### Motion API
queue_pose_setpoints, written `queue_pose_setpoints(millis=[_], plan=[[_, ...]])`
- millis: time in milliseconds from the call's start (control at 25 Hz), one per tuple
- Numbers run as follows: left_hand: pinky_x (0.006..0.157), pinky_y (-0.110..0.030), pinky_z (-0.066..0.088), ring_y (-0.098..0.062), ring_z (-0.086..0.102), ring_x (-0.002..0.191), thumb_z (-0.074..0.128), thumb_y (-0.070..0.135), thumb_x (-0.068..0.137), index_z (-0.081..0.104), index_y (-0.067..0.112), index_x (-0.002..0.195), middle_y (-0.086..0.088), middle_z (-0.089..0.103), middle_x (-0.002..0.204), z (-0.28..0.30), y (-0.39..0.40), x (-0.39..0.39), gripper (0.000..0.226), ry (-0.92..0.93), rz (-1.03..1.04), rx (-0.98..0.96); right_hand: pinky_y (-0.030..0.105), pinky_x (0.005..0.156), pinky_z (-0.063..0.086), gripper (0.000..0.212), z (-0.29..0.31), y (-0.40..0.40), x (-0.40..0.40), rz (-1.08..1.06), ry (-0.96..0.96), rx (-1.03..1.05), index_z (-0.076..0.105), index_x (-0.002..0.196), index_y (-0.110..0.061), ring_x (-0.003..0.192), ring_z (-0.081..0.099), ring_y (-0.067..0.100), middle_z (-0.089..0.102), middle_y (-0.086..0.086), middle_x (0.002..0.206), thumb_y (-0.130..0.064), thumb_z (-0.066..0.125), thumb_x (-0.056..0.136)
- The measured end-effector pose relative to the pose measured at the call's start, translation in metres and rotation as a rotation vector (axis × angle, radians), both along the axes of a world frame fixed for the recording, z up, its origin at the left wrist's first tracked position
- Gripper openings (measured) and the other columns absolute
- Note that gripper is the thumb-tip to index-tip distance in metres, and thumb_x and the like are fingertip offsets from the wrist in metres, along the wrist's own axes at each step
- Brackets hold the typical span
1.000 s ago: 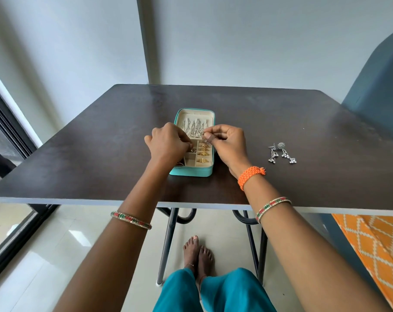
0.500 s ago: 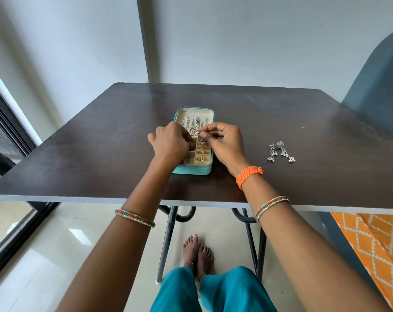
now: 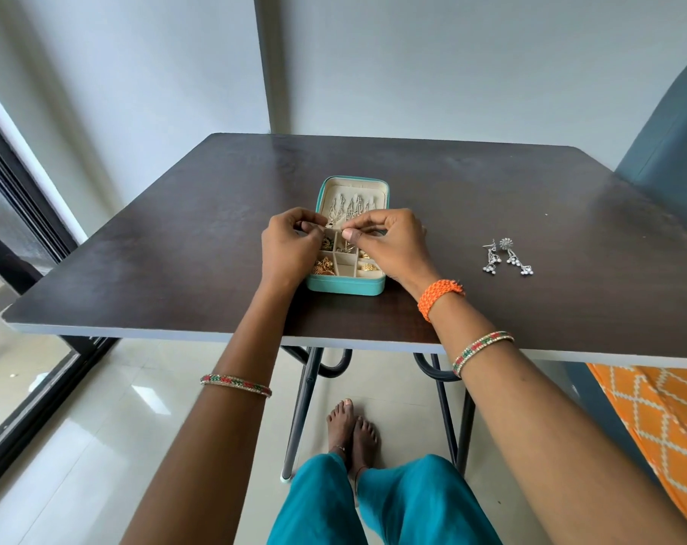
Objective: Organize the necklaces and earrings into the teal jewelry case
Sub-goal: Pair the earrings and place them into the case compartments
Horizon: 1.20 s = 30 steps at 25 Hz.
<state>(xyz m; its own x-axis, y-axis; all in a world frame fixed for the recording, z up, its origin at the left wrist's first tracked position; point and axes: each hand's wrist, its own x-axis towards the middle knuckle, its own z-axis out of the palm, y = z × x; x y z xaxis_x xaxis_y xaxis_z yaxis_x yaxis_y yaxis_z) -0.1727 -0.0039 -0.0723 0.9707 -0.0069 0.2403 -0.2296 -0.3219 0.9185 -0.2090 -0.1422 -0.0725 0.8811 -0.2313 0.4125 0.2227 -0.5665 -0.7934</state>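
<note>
The teal jewelry case (image 3: 345, 285) lies open on the dark table (image 3: 176, 245), its cream lid holding several silver necklaces (image 3: 349, 206). Gold earrings (image 3: 324, 266) fill its small compartments. My left hand (image 3: 290, 245) and my right hand (image 3: 389, 241) hover over the middle of the case, and each pinches one end of a small silver piece (image 3: 328, 226) between thumb and forefinger. What that piece is, I cannot make out. A pair of silver dangling earrings (image 3: 507, 257) lies on the table to the right of the case.
The table's near edge (image 3: 176, 332) runs just in front of the case. A teal chair back (image 3: 672, 143) stands at the right, with orange patterned fabric (image 3: 656, 418) below it. My legs and feet (image 3: 351, 430) are under the table.
Both hands have lifted slightly and spread apart over the case, uncovering more compartments. The silver earrings on the table have not moved.
</note>
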Motion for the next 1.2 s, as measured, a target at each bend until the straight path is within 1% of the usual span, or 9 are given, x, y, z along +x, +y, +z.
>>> queue_pose_setpoints(millis=[120, 320, 480, 560, 720, 880, 1000, 1120, 1200], plan=[[0.059, -0.027, 0.054, -0.010, 0.062, 0.059, 0.055, 0.006, 0.085, 0.072, 0.014, 0.087, 0.003, 0.067, 0.073, -0.001, 0.001, -0.002, 0.019, -0.005, 0.013, -0.011, 0.051, 0.093, 0.047, 0.007, 0.002, 0.001, 0.001, 0.000, 0.001, 0.014, 0.067, 0.069, -0.055, 0.084, 0.068, 0.005, 0.071, -0.022, 0.075, -0.051, 0.069, 0.063], [0.061, -0.027, 0.055, -0.010, 0.061, 0.061, 0.055, 0.006, 0.085, 0.072, 0.015, 0.087, 0.004, 0.066, 0.075, -0.001, 0.000, -0.002, 0.019, -0.010, 0.017, -0.004, 0.046, 0.098, 0.045, 0.007, 0.000, -0.002, 0.004, 0.000, 0.011, 0.051, 0.073, 0.072, -0.039, 0.081, 0.068, -0.002, 0.072, -0.017, 0.074, -0.034, 0.078, 0.072], [0.064, -0.030, 0.055, -0.014, 0.064, 0.065, 0.056, 0.005, 0.082, 0.072, 0.013, 0.086, 0.001, 0.066, 0.075, 0.000, -0.001, -0.003, 0.019, -0.002, 0.016, 0.000, 0.039, 0.102, 0.035, 0.009, 0.000, -0.003, 0.004, -0.025, 0.035, -0.019, 0.077, 0.083, -0.028, 0.097, 0.064, 0.007, 0.074, -0.012, 0.087, -0.031, 0.077, 0.075], [0.066, -0.032, 0.056, -0.019, 0.066, 0.070, 0.056, 0.005, 0.082, 0.072, 0.013, 0.086, -0.002, 0.068, 0.078, 0.000, 0.000, -0.002, 0.019, 0.005, 0.017, -0.001, 0.034, 0.096, 0.029, 0.011, 0.001, -0.002, 0.002, -0.049, 0.035, -0.078, 0.077, 0.087, -0.027, 0.106, 0.059, 0.010, 0.073, -0.010, 0.096, -0.030, 0.077, 0.076], [0.068, -0.034, 0.057, -0.020, 0.068, 0.073, 0.057, 0.006, 0.083, 0.072, 0.013, 0.087, -0.001, 0.068, 0.079, 0.001, 0.001, -0.003, 0.018, 0.001, 0.009, -0.004, 0.045, 0.097, 0.040, 0.010, 0.001, -0.002, 0.000, -0.061, -0.006, -0.099, 0.077, 0.084, -0.025, 0.103, 0.060, 0.015, 0.072, -0.007, 0.094, -0.024, 0.078, 0.074], [0.066, -0.031, 0.057, -0.014, 0.066, 0.067, 0.057, 0.006, 0.084, 0.071, 0.014, 0.086, -0.004, 0.070, 0.083, 0.000, 0.001, -0.004, 0.016, 0.012, 0.001, -0.005, 0.049, 0.097, 0.038, 0.009, 0.003, -0.002, 0.000, -0.089, 0.019, -0.114, 0.075, 0.081, -0.027, 0.108, 0.053, 0.020, 0.062, -0.005, 0.099, -0.021, 0.076, 0.075], [0.065, -0.032, 0.057, -0.021, 0.068, 0.071, 0.057, 0.008, 0.086, 0.069, 0.016, 0.086, 0.003, 0.066, 0.077, 0.001, 0.002, -0.004, 0.015, -0.009, -0.009, -0.020, 0.050, 0.094, 0.039, 0.008, 0.007, 0.002, -0.007, -0.130, -0.131, -0.073, 0.072, 0.077, -0.027, 0.102, 0.052, 0.017, 0.057, -0.015, 0.086, -0.019, 0.071, 0.076], [0.058, -0.032, 0.052, -0.017, 0.062, 0.065, 0.054, 0.018, 0.090, 0.066, 0.017, 0.084, 0.005, 0.063, 0.072, 0.005, 0.000, -0.011, 0.013, -0.136, 0.011, -0.020, 0.052, 0.089, 0.042, 0.007, 0.013, -0.002, -0.016, -0.191, -0.265, 0.028, 0.068, 0.073, -0.029, 0.093, 0.056, 0.016, 0.060, -0.016, 0.080, -0.022, 0.067, 0.074], [0.054, -0.037, 0.047, -0.022, 0.059, 0.061, 0.049, 0.030, 0.091, 0.064, 0.013, 0.076, 0.000, 0.065, 0.067, 0.009, -0.004, -0.019, 0.027, -0.253, 0.079, -0.033, 0.050, 0.086, 0.045, 0.007, 0.016, -0.014, -0.028, -0.234, -0.305, 0.070, 0.067, 0.070, -0.029, 0.087, 0.060, 0.015, 0.066, -0.013, 0.079, -0.023, 0.064, 0.073]])
